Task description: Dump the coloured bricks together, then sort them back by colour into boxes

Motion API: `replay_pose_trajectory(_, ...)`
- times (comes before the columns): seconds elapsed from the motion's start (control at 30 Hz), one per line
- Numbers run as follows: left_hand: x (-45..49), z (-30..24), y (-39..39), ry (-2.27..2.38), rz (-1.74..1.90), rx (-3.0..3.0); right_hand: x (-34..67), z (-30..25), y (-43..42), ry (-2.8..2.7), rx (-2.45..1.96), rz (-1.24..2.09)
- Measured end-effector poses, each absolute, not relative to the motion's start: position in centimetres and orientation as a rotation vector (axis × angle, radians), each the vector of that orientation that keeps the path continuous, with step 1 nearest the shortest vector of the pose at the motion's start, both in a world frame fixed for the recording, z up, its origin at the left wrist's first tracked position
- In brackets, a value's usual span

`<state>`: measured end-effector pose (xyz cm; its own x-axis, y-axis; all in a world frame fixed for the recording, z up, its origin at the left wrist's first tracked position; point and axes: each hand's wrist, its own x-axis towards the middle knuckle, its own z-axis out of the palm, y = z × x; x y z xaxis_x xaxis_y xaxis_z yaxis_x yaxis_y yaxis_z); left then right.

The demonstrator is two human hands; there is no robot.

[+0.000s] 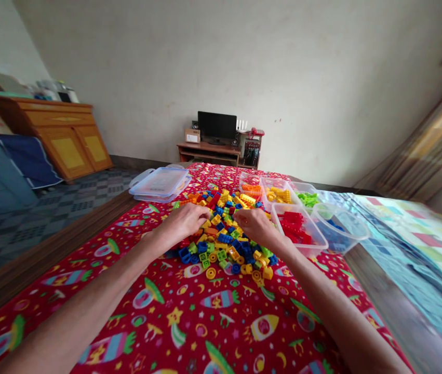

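A mixed pile of toy building bricks (pixel 224 238) in yellow, blue, green, orange and red lies on a red patterned cloth (pixel 189 317). Over the left side of the pile, my left hand (pixel 189 219) is closed, its fingers curled down among the bricks. My right hand (pixel 254 223) is closed too, at the pile's right side, beside the clear box of red bricks (pixel 293 227). Whatever the fingertips of either hand hold is too small or hidden to make out.
Further clear containers hold orange bricks (pixel 252 192), yellow bricks (pixel 279 195), green bricks (pixel 308 199) and blue bricks (pixel 332 226). Stacked clear lids (pixel 161 183) lie at the back left. A bed (pixel 411 249) adjoins on the right; a monitor (pixel 217 127) stands beyond.
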<state>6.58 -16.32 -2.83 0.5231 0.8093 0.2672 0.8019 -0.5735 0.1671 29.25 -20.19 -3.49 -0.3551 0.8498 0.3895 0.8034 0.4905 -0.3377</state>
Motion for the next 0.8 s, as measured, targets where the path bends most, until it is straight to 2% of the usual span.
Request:
replay_pose_trajectory(0.07, 6.7, -2.7, -16.1, 1.427, 0.662, 2.634, 28.3, -3.6, -20.5, -2.142, -1.289, 0.273)
replay_pose_trajectory(0.17, 7.6, -2.8, -16.5, 1.332, 0.853, 2.521, 26.8, -4.0, -20.8, -1.903, -1.153, 0.797)
replay_pose_trajectory(0.23, 8.4, -3.0, -17.0, 1.273, 0.901, 2.481, 25.9, -4.2, -20.9, -1.725, -1.042, 1.179)
replay_pose_trajectory(0.3, 8.9, -3.2, -17.3, 1.223, 0.867, 2.455, 25.5, -4.4, -20.8, -1.608, -0.974, 1.354)
replay_pose_trajectory(0.43, 8.2, -2.8, -17.3, 1.225, 0.655, 2.500, 26.0, -4.7, -20.3, -1.604, -1.102, 1.191)
replay_pose_trajectory(0.63, 6.9, -1.5, -17.8, 1.558, 0.031, 2.650, 26.7, -5.3, -19.6, -1.621, -1.206, 1.031)
replay_pose_trajectory(0.8, 7.7, -1.8, -18.7, 1.586, -0.010, 2.734, 26.5, -5.8, -19.7, -1.691, -1.161, 1.009)
